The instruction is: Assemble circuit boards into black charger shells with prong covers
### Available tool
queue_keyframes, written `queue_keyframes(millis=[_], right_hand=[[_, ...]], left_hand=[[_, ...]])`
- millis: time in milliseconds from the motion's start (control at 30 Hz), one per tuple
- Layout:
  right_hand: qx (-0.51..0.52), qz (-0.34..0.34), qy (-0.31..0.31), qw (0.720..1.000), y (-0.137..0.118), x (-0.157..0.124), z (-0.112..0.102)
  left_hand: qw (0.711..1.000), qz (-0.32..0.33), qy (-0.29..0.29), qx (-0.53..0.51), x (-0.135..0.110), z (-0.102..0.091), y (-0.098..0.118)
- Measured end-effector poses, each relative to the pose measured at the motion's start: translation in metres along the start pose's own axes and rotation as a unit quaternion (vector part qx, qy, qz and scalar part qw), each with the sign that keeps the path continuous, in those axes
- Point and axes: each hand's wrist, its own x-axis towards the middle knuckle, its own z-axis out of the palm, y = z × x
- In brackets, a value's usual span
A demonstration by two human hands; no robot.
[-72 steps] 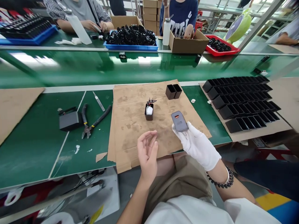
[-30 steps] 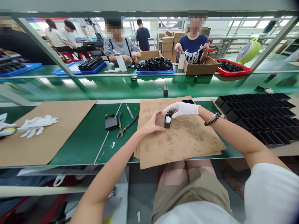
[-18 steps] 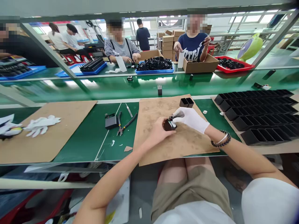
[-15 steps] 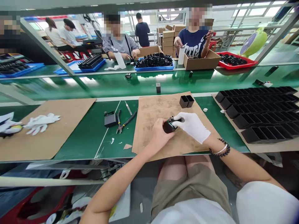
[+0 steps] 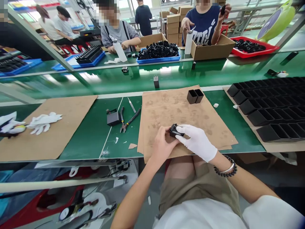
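Observation:
A black plastic charger housing [image 5: 175, 130] is held between my hands over the brown cardboard sheet [image 5: 164, 108]. Bare fingers of my left hand [image 5: 163, 143] are closed round its left and near side. My right hand [image 5: 196, 141], in a white glove, presses its thumb and fingers on the top and right side of the housing. The green circuit board seen a moment ago no longer shows; a black top part covers the opening. Two open black housings [image 5: 194, 96] stand at the sheet's far right corner.
Left of the sheet lie diagonal cutters [image 5: 123, 122], a black box-shaped part [image 5: 113, 118] and tweezers [image 5: 131, 105]. Rows of black housings [image 5: 274, 132] fill the right side. A charger with prongs [image 5: 156, 82] stands on the green belt. Co-workers sit across it.
The black top part has gone down into the housing, hiding the circuit board. My right hand has moved lower over it. The camera view has shifted slightly.

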Motion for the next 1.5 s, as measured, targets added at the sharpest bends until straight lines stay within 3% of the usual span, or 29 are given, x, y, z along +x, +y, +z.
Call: queue_keyframes(millis=[167,233,367,500,667,733,833,933,1167,1367,1500], right_hand=[[-0.084,-0.055,0.006,0.995,-0.009,-0.01,-0.018],[-0.119,-0.054,-0.032,0.991,-0.007,-0.012,-0.017],[-0.141,-0.091,-0.108,0.98,-0.001,-0.008,-0.017],[-0.147,-0.095,-0.096,0.98,-0.004,-0.005,-0.023],[-0.037,-0.06,-0.144,0.987,0.005,-0.011,-0.016],[0.032,-0.049,-0.125,0.99,0.009,-0.013,-0.013],[0.09,-0.025,-0.081,0.992,0.011,-0.016,-0.01],[0.101,-0.014,-0.072,0.992,0.011,-0.015,-0.008],[0.082,-0.039,-0.13,0.987,0.014,-0.006,-0.007],[0.138,-0.022,-0.079,0.987,0.015,-0.015,-0.004],[0.127,-0.013,-0.069,0.989,0.009,-0.016,-0.012]], left_hand=[[0.996,-0.04,-0.001,-0.082,-0.014,-0.026,-0.014],[0.993,-0.05,0.012,-0.104,-0.016,-0.033,-0.018],[0.991,-0.07,0.018,-0.115,-0.013,-0.038,-0.021],[0.991,-0.048,0.017,-0.122,-0.013,-0.04,-0.018],[0.989,0.011,-0.095,-0.112,-0.01,-0.035,-0.007],[0.984,0.011,-0.121,-0.129,-0.009,-0.028,-0.004],[0.984,0.003,-0.093,-0.154,-0.007,-0.019,-0.005],[0.985,0.006,-0.07,-0.157,-0.007,-0.016,-0.008],[0.958,-0.085,-0.111,-0.25,-0.003,-0.024,-0.005],[0.947,-0.123,-0.121,-0.272,-0.004,-0.023,-0.003],[0.928,-0.112,-0.082,-0.345,-0.002,-0.027,-0.008]])
